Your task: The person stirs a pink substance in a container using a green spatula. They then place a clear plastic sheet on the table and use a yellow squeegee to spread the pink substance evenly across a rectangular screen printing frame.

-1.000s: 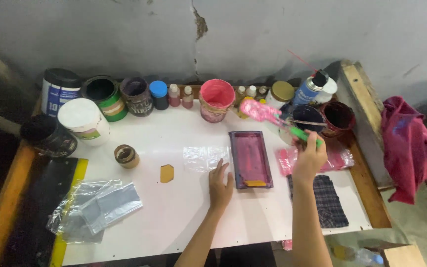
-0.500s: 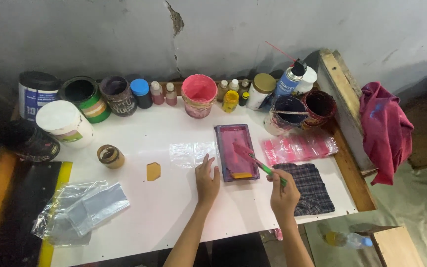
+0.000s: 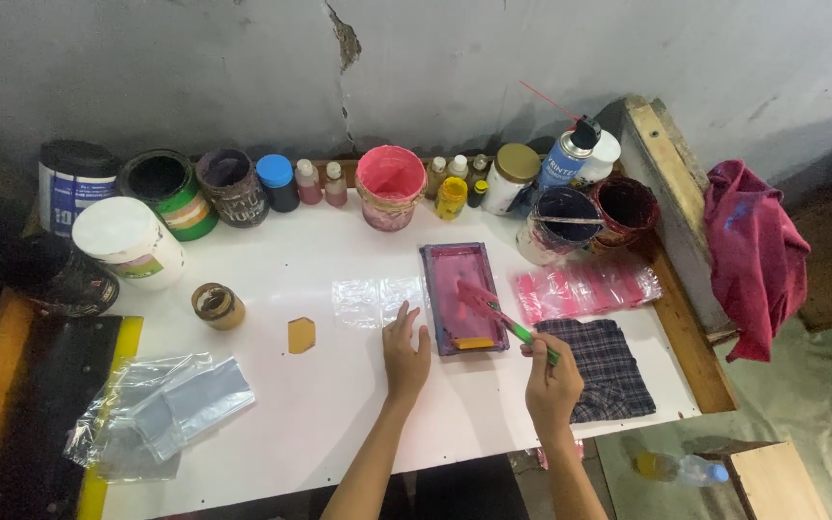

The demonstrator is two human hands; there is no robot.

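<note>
1. Near table (image 3: 320,424) middle, toward right edge: small framed screen (image 3: 462,298), pink-stained, lying flat.
2. Left hand (image 3: 404,349) flat, fingers spread, touching frame's left side; clamped on nothing.
3. Right hand (image 3: 551,371) closed round green-handled spatula (image 3: 499,315), pink blade on mesh.
4. Likely light, stiff frame; mesh fragile, ink slippery. Best gripped by outer rails.
5. Hard to make out: blade contact, yellow strip at frame's near end.

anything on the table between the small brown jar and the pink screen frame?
Head view: between the small brown jar and the pink screen frame lie an orange-brown hexagonal piece and a clear plastic sheet, on the white table.
</note>
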